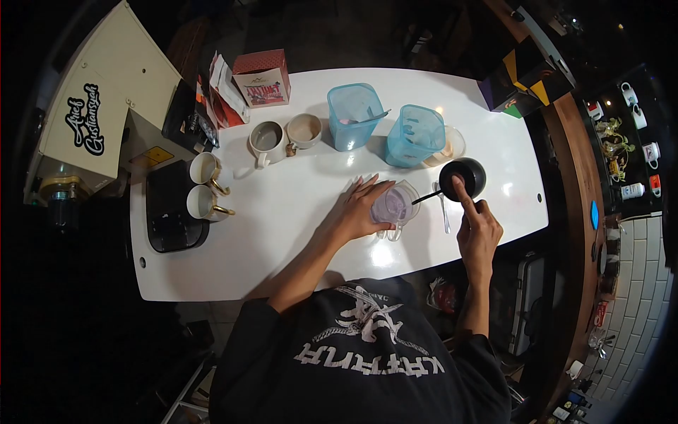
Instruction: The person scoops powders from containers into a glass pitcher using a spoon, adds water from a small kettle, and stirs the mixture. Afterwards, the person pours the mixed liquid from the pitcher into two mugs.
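Observation:
My left hand (362, 210) is wrapped around the side of a clear glass jug (395, 203) with a handle, standing on the white table (296, 244). Something pale purple shows inside the jug. My right hand (477, 225) holds a black kettle (472, 178), a finger laid on its top. The kettle's thin spout points left, its tip over the jug's right rim. Beneath the kettle, a metal spoon (445, 214) lies on the table. Whether liquid flows from the spout cannot be made out.
Two blue plastic containers (351, 134) (406, 150) stand beyond my hands, a pale round vessel (455, 143) beside the right one. Two cups (267, 140) (304, 130), a red box (261, 79) and two gold-handled cups (201, 203) are leftward. A grinder-like machine (99, 106) stands far left.

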Tool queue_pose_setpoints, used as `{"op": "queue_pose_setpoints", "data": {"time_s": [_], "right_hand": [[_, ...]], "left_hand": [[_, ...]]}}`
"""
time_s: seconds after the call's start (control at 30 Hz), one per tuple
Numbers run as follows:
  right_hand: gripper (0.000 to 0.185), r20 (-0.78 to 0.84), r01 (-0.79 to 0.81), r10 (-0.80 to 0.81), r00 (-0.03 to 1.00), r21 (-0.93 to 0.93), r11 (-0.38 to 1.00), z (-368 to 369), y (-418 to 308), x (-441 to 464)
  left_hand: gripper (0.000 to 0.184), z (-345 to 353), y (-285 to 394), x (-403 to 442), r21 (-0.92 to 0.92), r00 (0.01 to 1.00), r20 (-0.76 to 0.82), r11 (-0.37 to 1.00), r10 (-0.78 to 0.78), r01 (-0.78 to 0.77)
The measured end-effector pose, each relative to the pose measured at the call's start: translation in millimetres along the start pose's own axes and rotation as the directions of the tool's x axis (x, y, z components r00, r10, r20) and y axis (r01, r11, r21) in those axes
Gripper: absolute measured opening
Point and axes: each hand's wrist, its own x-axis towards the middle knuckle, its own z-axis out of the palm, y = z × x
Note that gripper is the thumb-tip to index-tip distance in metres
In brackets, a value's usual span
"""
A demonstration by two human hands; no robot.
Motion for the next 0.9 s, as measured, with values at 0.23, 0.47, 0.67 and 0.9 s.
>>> {"op": "queue_pose_setpoints", "data": {"time_s": [0.23, 0.47, 0.67, 0.9], "right_hand": [[0.077, -0.010, 0.026, -0.025, 1.000, 0.035, 0.999, 1, -9, 1], [0.076, -0.040, 0.005, -0.004, 0.999, 0.005, 1.000, -7, -7, 4], [0.074, -0.022, 0.054, -0.053, 0.998, 0.032, 0.998, 0, -7, -3], [0.076, -0.038, 0.000, 0.000, 0.999, 0.025, 1.000, -9, -8, 5]], "left_hand": [[0.101, 0, 2, -1, -0.051, 1.000, -0.001, 0.998, -0.023, 0.023], [0.097, -3, 4, -1, -0.102, 0.999, 0.016, 0.994, -0.035, 0.037], [0.097, -3, 6, -2, -0.106, 0.999, 0.007, 0.994, -0.034, 0.035], [0.099, -3, 5, -2, -0.110, 0.999, 0.015, 0.993, -0.050, 0.051]]}}
